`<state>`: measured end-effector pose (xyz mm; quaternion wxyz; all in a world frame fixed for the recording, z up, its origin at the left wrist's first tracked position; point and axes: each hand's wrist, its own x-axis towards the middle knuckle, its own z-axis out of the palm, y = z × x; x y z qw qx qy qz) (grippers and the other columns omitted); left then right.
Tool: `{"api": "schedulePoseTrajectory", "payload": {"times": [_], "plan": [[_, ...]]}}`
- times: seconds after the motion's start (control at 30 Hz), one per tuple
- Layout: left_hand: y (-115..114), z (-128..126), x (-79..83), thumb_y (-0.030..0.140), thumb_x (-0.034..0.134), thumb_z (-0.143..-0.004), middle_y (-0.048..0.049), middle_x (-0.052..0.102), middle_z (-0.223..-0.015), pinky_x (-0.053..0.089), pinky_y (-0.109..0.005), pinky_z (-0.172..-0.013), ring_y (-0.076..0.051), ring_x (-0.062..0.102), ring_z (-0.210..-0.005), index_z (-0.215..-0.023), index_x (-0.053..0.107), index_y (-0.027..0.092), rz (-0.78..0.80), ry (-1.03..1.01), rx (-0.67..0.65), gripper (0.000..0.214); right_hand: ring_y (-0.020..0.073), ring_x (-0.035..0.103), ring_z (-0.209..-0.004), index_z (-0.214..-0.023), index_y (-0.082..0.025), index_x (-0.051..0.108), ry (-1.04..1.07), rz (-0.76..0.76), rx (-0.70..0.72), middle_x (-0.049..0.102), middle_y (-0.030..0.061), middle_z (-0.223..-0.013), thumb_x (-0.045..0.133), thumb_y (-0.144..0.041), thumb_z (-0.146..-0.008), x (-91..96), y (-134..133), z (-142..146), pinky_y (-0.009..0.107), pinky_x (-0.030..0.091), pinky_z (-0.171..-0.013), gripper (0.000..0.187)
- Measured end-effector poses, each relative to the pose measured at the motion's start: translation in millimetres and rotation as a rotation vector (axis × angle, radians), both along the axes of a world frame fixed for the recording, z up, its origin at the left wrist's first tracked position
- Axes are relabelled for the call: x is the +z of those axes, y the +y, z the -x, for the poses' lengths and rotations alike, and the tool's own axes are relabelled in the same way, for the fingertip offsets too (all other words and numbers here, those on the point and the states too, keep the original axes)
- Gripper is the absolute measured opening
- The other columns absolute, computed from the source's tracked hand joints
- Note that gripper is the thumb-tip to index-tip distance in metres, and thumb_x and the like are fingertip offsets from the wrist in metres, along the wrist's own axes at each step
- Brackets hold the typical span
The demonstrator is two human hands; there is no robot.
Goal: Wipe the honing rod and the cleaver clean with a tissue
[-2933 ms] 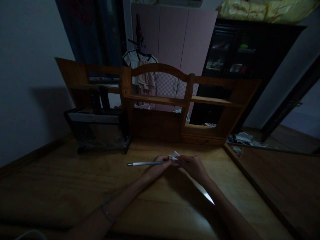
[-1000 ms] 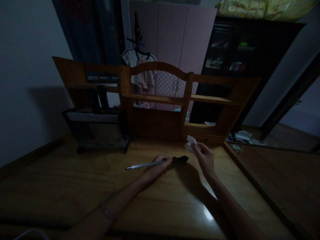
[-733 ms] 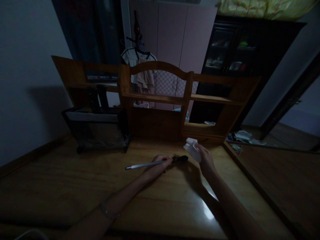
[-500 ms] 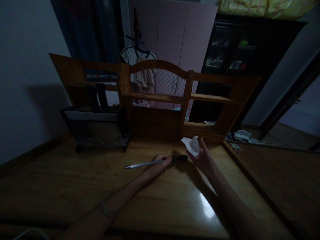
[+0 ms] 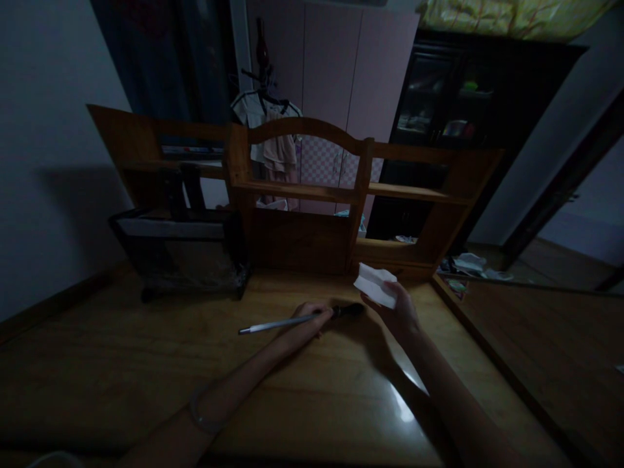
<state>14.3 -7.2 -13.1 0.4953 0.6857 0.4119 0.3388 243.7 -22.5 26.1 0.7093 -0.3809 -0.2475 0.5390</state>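
Observation:
My left hand (image 5: pixel 314 316) is closed around a brush (image 5: pixel 277 324) with a long silvery-grey handle, low over the wooden desk. Its dark head (image 5: pixel 351 309) points right, and the handle's end sticks out to the left. In my right hand (image 5: pixel 400 313), fingers and thumb pinch a white folded tissue (image 5: pixel 374 283), held just above and right of the brush head. A small gap shows between tissue and brush. The undersides of both hands are hidden.
The desk top (image 5: pixel 205 351) reflects a bright light at lower right. A wooden shelf rack (image 5: pixel 302 190) stands along its back. At left is a dark-framed box-like holder (image 5: pixel 180 253) with two upright black parts. Clothes (image 5: pixel 273 130) hang behind the rack.
The tissue now lies flatter and smoother in my right hand, where it was crumpled and cupped. My right hand has turned slightly. The left hand keeps its grip on the brush.

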Motion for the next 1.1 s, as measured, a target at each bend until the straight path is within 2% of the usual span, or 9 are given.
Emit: {"api": "schedulePoseTrajectory", "payload": {"times": [0.13, 0.23, 0.4, 0.53, 0.63, 0.73, 0.87, 1.0, 1.1], "plan": [[1.3, -0.2, -1.8, 0.053, 0.049, -0.08, 0.0018, 0.05, -0.063, 0.042, -0.019, -0.043, -0.011, 0.052, -0.05, -0.075, 0.062, 0.015, -0.011, 0.0, 0.01, 0.04, 0.0184, 0.064, -0.067, -0.077, -0.019, 0.064, -0.27, 0.055, -0.021, 0.068, 0.0009, -0.071, 0.058, -0.022, -0.068, -4.8, -0.7, 5.0, 0.027, 0.052, -0.059, 0.012], [1.0, 0.0, -1.2, 0.053, 0.049, -0.08, 0.0012, 0.051, -0.064, 0.043, -0.019, -0.043, -0.011, 0.053, -0.051, -0.079, 0.064, 0.015, -0.008, 0.005, 0.017, 0.041, 0.0164, 0.059, -0.059, -0.067, -0.017, 0.063, -0.336, 0.037, -0.017, 0.065, 0.0001, -0.062, 0.06, -0.02, -0.064, -9.9, -1.8, 8.2, 0.025, 0.046, -0.055, 0.005], [-2.2, -0.6, 5.9, 0.052, 0.05, -0.081, -0.0014, 0.056, -0.068, 0.044, -0.019, -0.044, -0.012, 0.053, -0.055, -0.081, 0.068, 0.014, 0.012, 0.002, 0.009, 0.042, 0.0205, 0.064, -0.076, -0.082, -0.018, 0.07, -0.415, -0.035, 0.024, 0.072, 0.0032, -0.082, 0.06, -0.021, -0.062, -11.6, -3.4, 11.8, 0.029, 0.048, -0.071, 0.022], [-3.1, -0.8, 6.3, 0.053, 0.051, -0.08, -0.0021, 0.058, -0.069, 0.043, -0.02, -0.046, -0.012, 0.052, -0.055, -0.083, 0.068, 0.013, 0.024, -0.012, 0.011, 0.043, 0.0249, 0.064, -0.096, -0.084, -0.02, 0.073, -0.442, -0.082, 0.107, 0.073, 0.0063, -0.101, 0.058, -0.027, -0.067, -2.8, -7.6, 15.6, 0.034, 0.047, -0.085, 0.024], [-1.3, -0.7, 2.3, 0.054, 0.051, -0.08, -0.0016, 0.057, -0.068, 0.043, -0.02, -0.046, -0.011, 0.051, -0.053, -0.082, 0.067, 0.013, 0.027, -0.016, 0.007, 0.044, 0.0265, 0.063, -0.099, -0.082, -0.02, 0.074, -0.497, -0.063, 0.088, 0.073, 0.0062, -0.099, 0.056, -0.025, -0.067, 4.0, -10.8, 16.7, 0.035, 0.047, -0.086, 0.024], [0.7, -0.4, -0.4, 0.053, 0.05, -0.081, -0.0011, 0.057, -0.066, 0.041, -0.021, -0.044, -0.011, 0.051, -0.05, -0.082, 0.067, 0.013, 0.024, 0.022, 0.031, 0.043, 0.0266, 0.065, -0.089, -0.079, -0.018, 0.075, -0.564, -0.012, 0.028, 0.074, 0.0068, -0.088, 0.054, -0.027, -0.07, 4.7, -10.5, 13.9, 0.035, 0.049, -0.078, 0.024], [0.6, 0.0, 1.1, 0.053, 0.049, -0.081, 0.0, 0.055, -0.064, 0.041, -0.02, -0.043, -0.011, 0.05, -0.048, -0.081, 0.067, 0.014, 0.024, 0.029, 0.021, 0.043, 0.0276, 0.066, -0.089, -0.087, -0.016, 0.074, -0.611, 0.011, -0.038, 0.074, 0.0059, -0.09, 0.052, -0.037, -0.077, 1.3, -8.6, 7.0, 0.038, 0.049, -0.081, 0.031], [-0.9, -0.3, 3.1, 0.051, 0.048, -0.081, 0.0001, 0.055, -0.066, 0.042, -0.021, -0.045, -0.011, 0.05, -0.049, -0.078, 0.065, 0.015, 0.023, 0.014, 0.021, 0.04, 0.0293, 0.056, -0.114, -0.098, -0.022, 0.073, -0.9, -0.163, -0.146, 0.066, 0.0032, -0.119, 0.055, -0.041, -0.082, 6.8, -15.3, 9.5, 0.042, 0.039, -0.1, 0.031], [-1.1, -1.0, 3.3, 0.051, 0.048, -0.081, 0.0001, 0.055, -0.066, 0.042, -0.021, -0.045, -0.012, 0.052, -0.051, -0.076, 0.064, 0.015, 0.015, 0.019, 0.019, 0.039, 0.025, 0.049, -0.124, -0.103, -0.028, 0.072, -1.051, -0.314, -0.114, 0.058, -0.0002, -0.131, 0.056, -0.037, -0.085, 11.5, -21.1, 18.0, 0.038, 0.03, -0.109, 0.026]]}}
